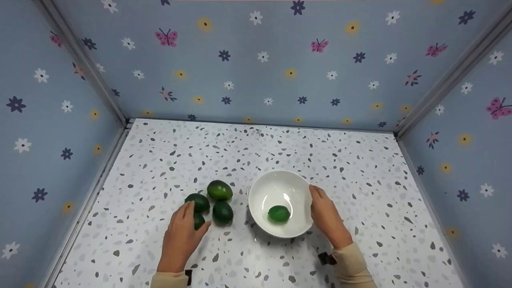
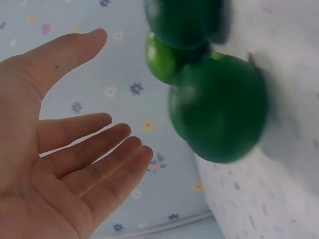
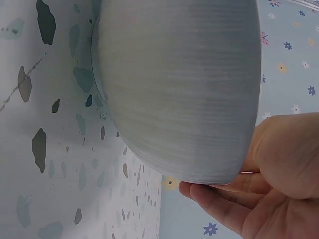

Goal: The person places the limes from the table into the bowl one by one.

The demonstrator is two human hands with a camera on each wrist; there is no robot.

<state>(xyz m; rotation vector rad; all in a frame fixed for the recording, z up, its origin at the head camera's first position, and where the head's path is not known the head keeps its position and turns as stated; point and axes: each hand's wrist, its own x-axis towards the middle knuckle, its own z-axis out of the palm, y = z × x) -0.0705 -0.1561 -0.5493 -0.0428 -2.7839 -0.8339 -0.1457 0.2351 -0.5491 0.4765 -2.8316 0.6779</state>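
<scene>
My left hand (image 1: 181,237) is held just over a cluster of glossy dark green oval fruits, perhaps avocados or limes. Its fingers are spread, and the left wrist view shows the palm free of any object. Closest to it is one fruit (image 1: 199,221), partly covered by the hand; around that lie a second (image 1: 198,202), a third (image 1: 223,213) and a lighter-sided one (image 1: 219,190). A white bowl (image 1: 262,188) stands to their right with a brighter green fruit (image 1: 279,214) inside. My right hand (image 1: 327,218) grips the bowl's right rim; the bowl hides its thumb in the right wrist view.
Everything rests on a white speckled tabletop (image 1: 256,152). Blue walls (image 1: 272,40) with flowers and butterflies rise at the back and both sides, joined by grey corner strips (image 1: 86,64). Dark straps (image 1: 327,259) show at the wrists.
</scene>
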